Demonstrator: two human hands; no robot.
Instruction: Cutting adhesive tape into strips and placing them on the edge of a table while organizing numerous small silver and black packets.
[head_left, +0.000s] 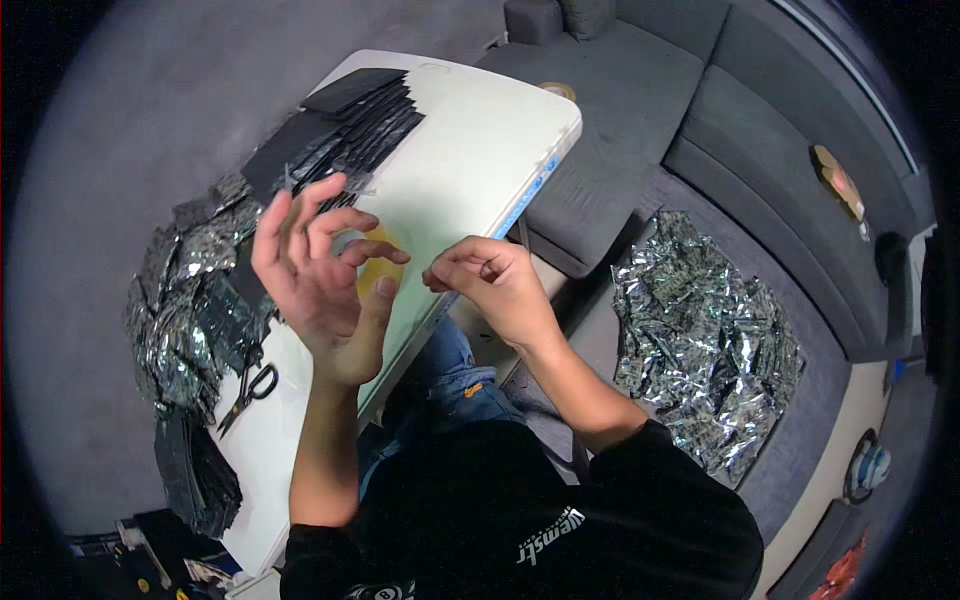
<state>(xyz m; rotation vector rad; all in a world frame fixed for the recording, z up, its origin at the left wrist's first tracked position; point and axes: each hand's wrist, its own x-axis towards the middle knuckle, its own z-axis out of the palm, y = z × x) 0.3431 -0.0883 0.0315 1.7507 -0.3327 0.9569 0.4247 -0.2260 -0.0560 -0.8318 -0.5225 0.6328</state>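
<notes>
My left hand is raised over the white table, palm up, with its fingers curved and spread apart. Behind its thumb and index finger shows a yellow tape roll, partly hidden; the hand does not appear to grip it. To the right, my right hand is held above the table's near edge. Its thumb and fingertips are pinched together, and whatever lies between them is too small to make out. Beyond my left hand, flat black pouches lie in an overlapping stack.
Black-handled scissors lie on the table near a shiny heap of silvery-black packets. More black pouches hang over the table's left edge. A large pile of shiny packets sits at right, beside a grey sofa. Another tape roll rests beyond the table.
</notes>
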